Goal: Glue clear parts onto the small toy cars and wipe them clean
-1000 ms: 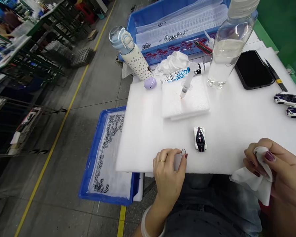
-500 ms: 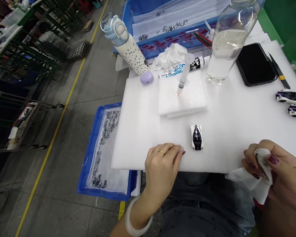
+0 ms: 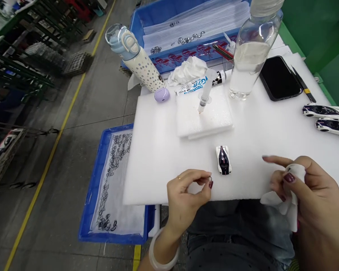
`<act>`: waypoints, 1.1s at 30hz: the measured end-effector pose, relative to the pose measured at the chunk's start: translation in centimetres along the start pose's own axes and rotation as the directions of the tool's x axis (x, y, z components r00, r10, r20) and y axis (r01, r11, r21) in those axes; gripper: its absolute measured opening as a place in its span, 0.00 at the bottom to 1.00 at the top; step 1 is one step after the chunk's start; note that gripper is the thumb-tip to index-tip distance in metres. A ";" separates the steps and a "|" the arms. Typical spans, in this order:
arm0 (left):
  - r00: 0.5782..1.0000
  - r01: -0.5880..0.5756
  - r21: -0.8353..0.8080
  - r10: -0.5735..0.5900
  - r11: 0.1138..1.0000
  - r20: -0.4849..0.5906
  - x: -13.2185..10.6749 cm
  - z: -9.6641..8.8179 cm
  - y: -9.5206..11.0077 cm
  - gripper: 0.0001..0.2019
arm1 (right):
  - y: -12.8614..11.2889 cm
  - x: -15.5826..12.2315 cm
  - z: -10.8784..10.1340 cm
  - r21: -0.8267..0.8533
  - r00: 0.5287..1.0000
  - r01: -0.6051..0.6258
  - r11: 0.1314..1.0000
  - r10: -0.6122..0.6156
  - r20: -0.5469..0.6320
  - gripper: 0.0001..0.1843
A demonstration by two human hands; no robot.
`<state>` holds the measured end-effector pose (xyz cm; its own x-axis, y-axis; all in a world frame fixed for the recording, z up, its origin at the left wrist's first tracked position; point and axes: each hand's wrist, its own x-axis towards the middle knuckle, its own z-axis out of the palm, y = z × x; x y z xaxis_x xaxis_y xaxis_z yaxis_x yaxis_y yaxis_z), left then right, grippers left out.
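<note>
Two hands lie nearest you, flanking the toy car (image 3: pixel 223 160) on the white foam board (image 3: pixel 155 150). Your left hand (image 3: pixel 185 199), fingers curved, pinches a thin dark curved piece (image 3: pixel 211 179), mostly hidden, just left of the car's near end. Your right hand (image 3: pixel 310 188), right of the car, half closes around a white cloth (image 3: pixel 291 216), forefinger extended. Beyond the car: a foam block (image 3: pixel 186 122) bearing a tilted syringe (image 3: pixel 206 92); farthest, a blue bin (image 3: pixel 137 22).
</note>
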<state>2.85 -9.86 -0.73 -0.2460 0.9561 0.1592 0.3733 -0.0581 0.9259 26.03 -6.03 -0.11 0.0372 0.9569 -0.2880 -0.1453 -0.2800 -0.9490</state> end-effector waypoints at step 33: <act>0.954 -0.283 0.236 0.298 0.929 -0.030 1.2 1.9 -0.2 0.07 | 0.0 1.4 4.3 -0.601 0.820 0.553 0.576 -0.504 0.272 0.05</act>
<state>4.14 -8.20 -1.41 -0.1498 0.8863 0.4383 0.6281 -0.2571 0.7345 21.84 -4.38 0.02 -0.1653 0.9467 0.2766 0.5312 0.3218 -0.7837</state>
